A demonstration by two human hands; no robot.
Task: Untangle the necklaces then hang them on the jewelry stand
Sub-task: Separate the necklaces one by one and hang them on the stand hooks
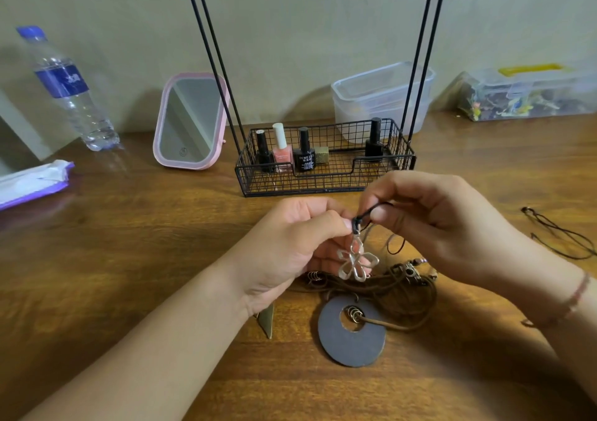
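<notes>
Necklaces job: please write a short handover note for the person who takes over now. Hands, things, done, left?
Left hand: pinches the black cord above the silver flower pendant.
Right hand: pinches the same cord beside it.
Tangle of brown cords with the round grey pendant lies on the table, under the hands.
One thin dark cord lies apart at the right.
Jewelry stand: no necklace visibly hung.
Left: free the flower necklace, untangle the rest, hang all.

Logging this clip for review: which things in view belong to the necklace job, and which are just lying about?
Job: flower pendant necklace pinched by left hand and right hand; brown cord tangle; disc pendant; loose black cord; jewelry stand.

Lying about: water bottle; pink mirror; nail polish bottles; plastic tubs; wipes packet.
</notes>
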